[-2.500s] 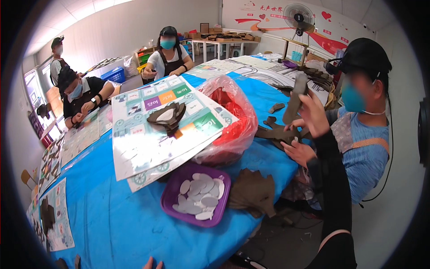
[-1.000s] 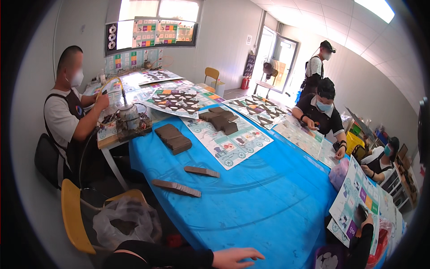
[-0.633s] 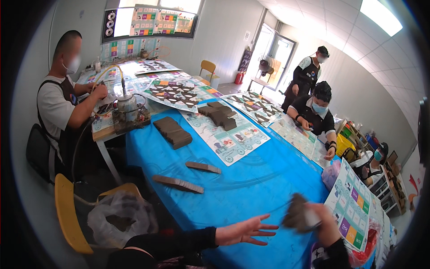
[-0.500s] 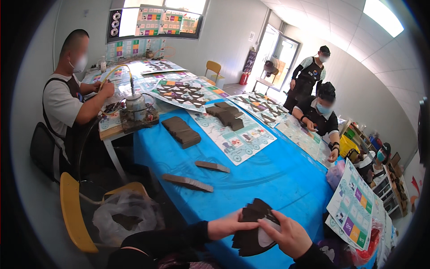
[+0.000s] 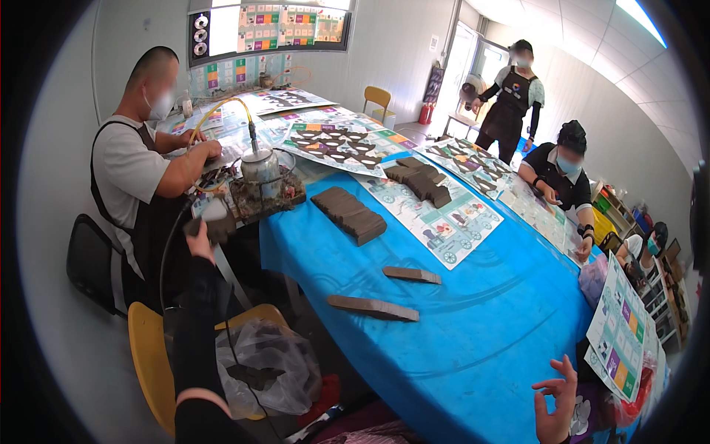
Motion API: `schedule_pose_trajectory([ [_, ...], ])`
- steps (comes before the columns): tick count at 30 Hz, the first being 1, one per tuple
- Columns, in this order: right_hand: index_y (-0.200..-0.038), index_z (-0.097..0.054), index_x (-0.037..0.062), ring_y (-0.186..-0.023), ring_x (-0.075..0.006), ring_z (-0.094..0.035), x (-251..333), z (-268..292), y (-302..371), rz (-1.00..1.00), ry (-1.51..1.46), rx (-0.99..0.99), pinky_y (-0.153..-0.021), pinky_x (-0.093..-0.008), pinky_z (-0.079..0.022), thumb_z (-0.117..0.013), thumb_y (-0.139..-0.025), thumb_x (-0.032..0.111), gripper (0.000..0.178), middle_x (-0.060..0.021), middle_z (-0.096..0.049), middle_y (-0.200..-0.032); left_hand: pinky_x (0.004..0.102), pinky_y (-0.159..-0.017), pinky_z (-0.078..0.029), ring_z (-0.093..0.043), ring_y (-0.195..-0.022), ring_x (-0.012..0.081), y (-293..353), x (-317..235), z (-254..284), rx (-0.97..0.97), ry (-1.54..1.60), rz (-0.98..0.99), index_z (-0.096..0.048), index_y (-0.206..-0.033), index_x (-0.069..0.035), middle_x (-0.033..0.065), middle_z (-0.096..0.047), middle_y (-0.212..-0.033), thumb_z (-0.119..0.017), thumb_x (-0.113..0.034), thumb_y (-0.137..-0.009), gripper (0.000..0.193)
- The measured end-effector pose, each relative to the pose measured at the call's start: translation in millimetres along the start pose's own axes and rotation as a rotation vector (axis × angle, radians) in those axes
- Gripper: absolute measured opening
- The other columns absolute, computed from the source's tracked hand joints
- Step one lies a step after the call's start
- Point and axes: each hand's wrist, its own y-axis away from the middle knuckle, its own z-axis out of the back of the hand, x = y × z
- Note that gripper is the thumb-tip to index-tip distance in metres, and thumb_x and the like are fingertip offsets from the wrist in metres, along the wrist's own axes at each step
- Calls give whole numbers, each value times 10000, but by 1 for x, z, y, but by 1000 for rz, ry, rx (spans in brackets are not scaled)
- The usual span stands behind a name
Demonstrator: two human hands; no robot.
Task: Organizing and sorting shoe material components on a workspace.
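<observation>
My left hand (image 5: pixel 198 241) is stretched out at the left, past the table edge, closed on a bundle of dark brown flat cut-out pieces (image 5: pixel 220 228) that is smeared by motion. A pale patch shows on the bundle. It is held beside the crusty block under the metal spray pot (image 5: pixel 260 176). At the lower right my right hand (image 5: pixel 556 405) is raised over the table's near edge, fingers apart and slightly curled, holding nothing. Small whitish flat pieces (image 5: pixel 581 416) lie beside it. On the blue table cover (image 5: pixel 473 318) rest two narrow dark stacks (image 5: pixel 373 308) and a larger brown stack (image 5: pixel 349 213).
A seated person (image 5: pixel 140 163) works at the left beside a yellow hose. Another person (image 5: pixel 566 166) sits across the table, and one (image 5: pixel 514 111) stands behind. Below my left arm are a yellow chair (image 5: pixel 148 370) and a clear plastic bag (image 5: pixel 285 362). Printed sheets (image 5: pixel 617 325) hang at the right.
My left hand has swung from the near table edge out to the far left with the brown pieces. My right hand has let go of them and opened. The view has shifted left.
</observation>
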Motion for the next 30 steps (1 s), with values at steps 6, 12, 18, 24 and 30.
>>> schedule_pose_trajectory([
  [6,-1301,-433,-33,-907,-183,-603,17,-4,22,-366,-266,-118,-750,-285,-493,-556,-888,-42,431,-168,-530,-1248,372,-872,-451,-575,-1023,294,-29,50,20,-135,-828,-402,-473,-1252,17,143,-608,-1117,-603,-217,-884,455],
  [12,-1283,-468,-7,-763,-177,-632,14,-38,34,-460,-355,-115,-677,-273,-513,-544,-796,-116,505,-179,-553,-1123,223,-762,-410,-484,-880,106,262,51,2,604,-310,-98,-517,-1133,-70,20,-480,-968,-560,11,-836,311],
  [18,-1201,-533,12,-757,-170,-647,33,-54,18,-347,-286,-1,-671,-275,-511,-575,-785,-117,438,-149,-593,-1065,334,-809,-410,-530,-883,229,312,-29,-85,1117,-700,-826,-614,-986,-87,58,-527,-953,-668,-104,-787,207],
  [24,-1165,-557,13,-750,-174,-647,27,-55,56,-423,-319,-21,-679,-275,-508,-590,-776,-117,412,-145,-606,-1055,373,-869,-380,-508,-1006,267,311,-45,-112,1312,-1012,-1124,-607,-1065,-99,85,-546,-1017,-776,-300,-694,454],
  [30,-1124,-588,15,-774,-185,-647,25,-60,63,-436,-344,-19,-675,-278,-516,-608,-778,-102,366,-131,-618,-1044,379,-865,-387,-506,-968,295,305,-11,-122,1684,-1042,-778,-578,-1060,-85,113,-516,-987,-782,-266,-704,449],
])
